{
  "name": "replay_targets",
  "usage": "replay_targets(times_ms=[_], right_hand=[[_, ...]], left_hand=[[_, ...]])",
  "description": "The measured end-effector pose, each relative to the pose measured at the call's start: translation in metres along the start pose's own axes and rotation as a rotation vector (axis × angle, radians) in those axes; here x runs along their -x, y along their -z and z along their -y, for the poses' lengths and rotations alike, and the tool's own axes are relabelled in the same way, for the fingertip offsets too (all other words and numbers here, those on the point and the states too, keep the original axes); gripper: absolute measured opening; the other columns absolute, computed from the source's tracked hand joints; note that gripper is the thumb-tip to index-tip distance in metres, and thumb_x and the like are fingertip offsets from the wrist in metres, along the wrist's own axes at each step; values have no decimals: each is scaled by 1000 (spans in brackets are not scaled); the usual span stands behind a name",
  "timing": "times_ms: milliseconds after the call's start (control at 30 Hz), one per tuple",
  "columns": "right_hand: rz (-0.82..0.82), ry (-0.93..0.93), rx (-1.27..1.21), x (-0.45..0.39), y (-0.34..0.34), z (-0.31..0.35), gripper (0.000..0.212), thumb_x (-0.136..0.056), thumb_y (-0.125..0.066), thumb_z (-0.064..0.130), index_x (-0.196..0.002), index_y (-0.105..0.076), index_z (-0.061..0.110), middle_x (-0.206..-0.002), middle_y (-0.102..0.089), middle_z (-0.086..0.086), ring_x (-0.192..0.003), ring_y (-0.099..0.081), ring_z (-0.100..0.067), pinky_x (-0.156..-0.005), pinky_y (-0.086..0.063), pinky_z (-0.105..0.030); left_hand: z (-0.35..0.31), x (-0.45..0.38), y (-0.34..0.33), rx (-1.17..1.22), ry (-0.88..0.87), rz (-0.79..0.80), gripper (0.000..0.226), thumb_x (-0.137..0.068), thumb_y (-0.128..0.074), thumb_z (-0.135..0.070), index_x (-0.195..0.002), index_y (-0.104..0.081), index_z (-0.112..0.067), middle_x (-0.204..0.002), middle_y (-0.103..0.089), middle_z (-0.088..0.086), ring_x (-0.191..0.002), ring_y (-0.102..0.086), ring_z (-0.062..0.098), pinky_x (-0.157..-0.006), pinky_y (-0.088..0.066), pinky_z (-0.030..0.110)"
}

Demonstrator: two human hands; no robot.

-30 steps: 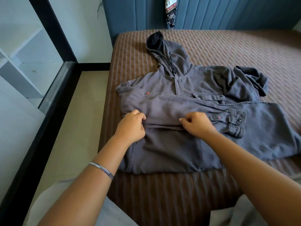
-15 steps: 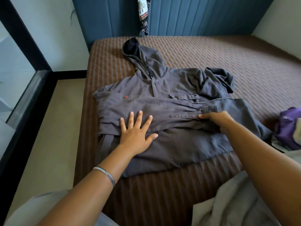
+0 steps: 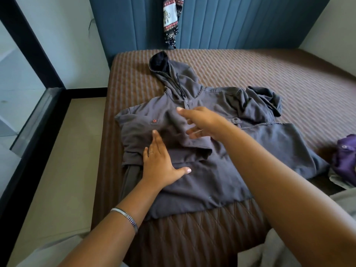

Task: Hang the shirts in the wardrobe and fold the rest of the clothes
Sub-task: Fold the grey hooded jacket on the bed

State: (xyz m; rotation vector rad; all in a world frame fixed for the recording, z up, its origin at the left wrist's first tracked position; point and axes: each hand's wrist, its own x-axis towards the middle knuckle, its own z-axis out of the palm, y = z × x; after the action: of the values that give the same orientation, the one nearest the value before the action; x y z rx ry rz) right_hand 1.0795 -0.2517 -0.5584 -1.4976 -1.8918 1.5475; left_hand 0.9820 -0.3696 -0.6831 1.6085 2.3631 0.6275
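Head view shows a grey hooded sweatshirt (image 3: 202, 170) lying front-up on the brown striped bed (image 3: 289, 78), hood towards the blue padded headboard (image 3: 231, 22), hem near the bed's front edge. One sleeve is folded across the chest, its cuff ending near the middle; the other sleeve lies bunched at the far shoulder, and that side of the body spreads out unfolded towards the bed's right.

By its look the cloth is thick, soft cotton: limp, not slippery, with some weight, so it should hold a crease where pressed but sag if lifted by one corner. A good hold would be at the seams, the shoulder and the hem of the unfolded side together, so that the panel turns over as one piece. The bunched sleeve probably needs pulling straight by its cuff first.

The left hand (image 3: 159, 162) presses flat on the folded sleeve, fingers straight and close together, thumb out to the side. The right hand (image 3: 200, 120) reaches across above the chest, fingers spread and holding nothing; it is blurred, so whether it touches the cloth cannot be told.

A purple garment (image 3: 344, 157) lies at the right edge, and a patterned cloth (image 3: 170, 20) hangs over the headboard.
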Motion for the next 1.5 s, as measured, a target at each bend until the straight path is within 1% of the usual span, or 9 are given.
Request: replay_targets(times_ms=[133, 200, 333, 467, 567, 900, 1300, 1400, 1500], right_hand=[[-10, 136, 476, -18, -38, -16, 43, -98, -47, 39, -126, -52, 6, -126, -56, -13, -113, -53, -29, -97, -42, -40], [51, 111, 755, -25, -56, -49, 55, -100, -36, 41, -146, -32, 12, -156, -26, -11, -143, -21, -32, -114, -17, -46], [84, 163, 895, -22, -69, -90, 63, -101, -29, 41, -154, 0, 28, -161, 16, -2, -147, 16, -27, -117, 11, -45], [274, 204, 607, -19, -18, -79, 55, -97, -51, 16, -149, -34, 18, -160, -18, -5, -147, -15, -24, -118, -15, -30], [147, 174, 515, -6, 52, -81, 42, -95, -51, 7, -136, -51, 17, -137, -51, -4, -122, -52, -20, -93, -46, -20], [-107, -309, 777, 28, 237, -135, 70, -81, -62, 22, -142, -37, -1, -145, -41, -21, -129, -44, -33, -104, -37, -37], [-310, -343, 697, 2, 283, -155, 48, -101, -38, 12, -142, -28, -11, -149, -34, -26, -134, -40, -36, -101, -35, -33], [-273, -342, 585, -11, 283, -167, 54, -99, -40, 11, -146, -23, -8, -150, -32, -25, -135, -38, -35, -105, -34, -35], [-254, -360, 449, -27, 285, -177, 62, -96, -45, 15, -148, -17, -5, -150, -31, -26, -136, -37, -38, -106, -34, -38]], left_hand=[[10, 2, 1, 138, -80, -116, 156, -55, -75, -73, -137, 42, -10, -149, 42, 10, -143, 28, 26, -118, 3, 43], [13, 3, -3, 24, -128, -127, 145, -56, -60, -83, -146, 30, -15, -153, 37, 9, -143, 30, 28, -115, 12, 48], [14, -2, -8, -228, -111, 22, 124, -56, -28, -97, -155, 3, -29, -162, 13, -1, -147, 20, 23, -115, 12, 58], [15, -7, -10, -252, -55, 79, 128, -55, -23, -100, -155, 0, -25, -162, 13, -4, -148, 17, 24, -114, 13, 57], [12, -6, -7, -288, -47, 106, 125, -57, -22, -100, -155, 1, -25, -162, 14, -4, -148, 17, 24, -114, 13, 57], [-86, -15, -3, -233, -71, 59, 96, -82, -10, -82, -152, -21, -17, -163, -2, 8, -149, 10, 29, -116, 5, 55], [-228, -71, -85, -205, -358, 346, 74, -96, -28, -63, -155, -10, -23, -163, 7, 3, -149, 11, 26, -118, -2, 51], [-242, -93, -104, -265, -298, 346, 63, -96, -32, -61, -147, -32, -23, -157, -24, 7, -145, -19, 30, -114, -23, 46], [-272, -122, -111, -59, -240, 119, 36, -92, -53, -50, -104, -63, -17, -110, -60, 6, -109, -55, 29, -91, -44, 38]])
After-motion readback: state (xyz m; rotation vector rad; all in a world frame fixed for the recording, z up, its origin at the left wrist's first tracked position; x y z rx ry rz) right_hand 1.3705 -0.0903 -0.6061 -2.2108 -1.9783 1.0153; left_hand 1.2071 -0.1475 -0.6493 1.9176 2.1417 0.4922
